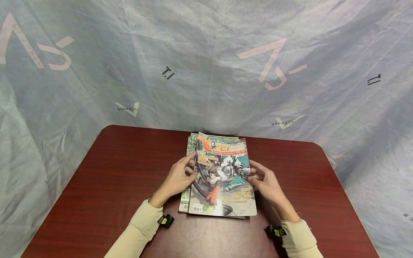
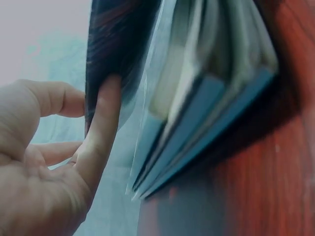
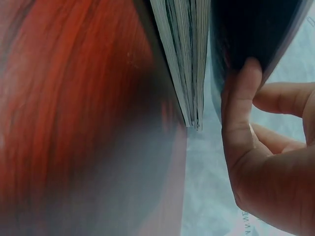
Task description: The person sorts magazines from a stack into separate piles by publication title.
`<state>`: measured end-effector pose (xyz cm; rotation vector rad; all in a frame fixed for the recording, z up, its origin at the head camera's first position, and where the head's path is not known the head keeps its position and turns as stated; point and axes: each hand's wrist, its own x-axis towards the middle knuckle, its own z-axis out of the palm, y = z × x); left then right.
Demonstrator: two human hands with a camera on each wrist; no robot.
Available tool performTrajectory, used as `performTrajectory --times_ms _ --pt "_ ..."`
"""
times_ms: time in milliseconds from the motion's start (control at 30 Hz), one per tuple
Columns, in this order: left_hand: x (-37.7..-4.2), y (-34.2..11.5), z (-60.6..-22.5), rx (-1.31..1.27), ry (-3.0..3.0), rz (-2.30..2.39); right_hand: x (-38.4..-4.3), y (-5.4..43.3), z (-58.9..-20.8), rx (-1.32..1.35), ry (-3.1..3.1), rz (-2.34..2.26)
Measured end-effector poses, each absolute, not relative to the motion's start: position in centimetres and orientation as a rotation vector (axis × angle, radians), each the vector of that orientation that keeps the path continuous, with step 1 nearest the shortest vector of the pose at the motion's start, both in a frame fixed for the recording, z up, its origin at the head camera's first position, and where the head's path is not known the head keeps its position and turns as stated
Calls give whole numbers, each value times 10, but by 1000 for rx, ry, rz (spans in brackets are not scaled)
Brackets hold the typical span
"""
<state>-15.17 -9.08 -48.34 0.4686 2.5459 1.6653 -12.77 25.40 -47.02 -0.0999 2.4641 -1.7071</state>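
Note:
A magazine (image 1: 222, 179) with an illustrated cover and orange lettering is held above a stack of magazines (image 1: 185, 200). My left hand (image 1: 179, 175) pinches its left edge, thumb on the cover side and fingers beneath. On the opposite edge my right hand (image 1: 266, 179) grips it the same way. Both wrist views show a gap between the held magazine (image 2: 110, 39) and the stack (image 2: 206, 98) below it. In the right wrist view the fingers (image 3: 243, 93) press against the dark underside. Most of the stack's top cover is hidden.
The stack rests on a dark red wooden table (image 1: 129, 168) with rounded far corners. Behind it and at both sides hangs a grey printed cloth (image 1: 206, 89). Each wrist wears a small black strap device (image 1: 166, 220) at the sleeve cuff.

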Motion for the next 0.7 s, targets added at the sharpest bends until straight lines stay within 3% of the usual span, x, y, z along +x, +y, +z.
performTrajectory --times_ms 700 --pt "-145 -47 -480 484 2513 1749 -116 285 -464 -51 2607 -1723"
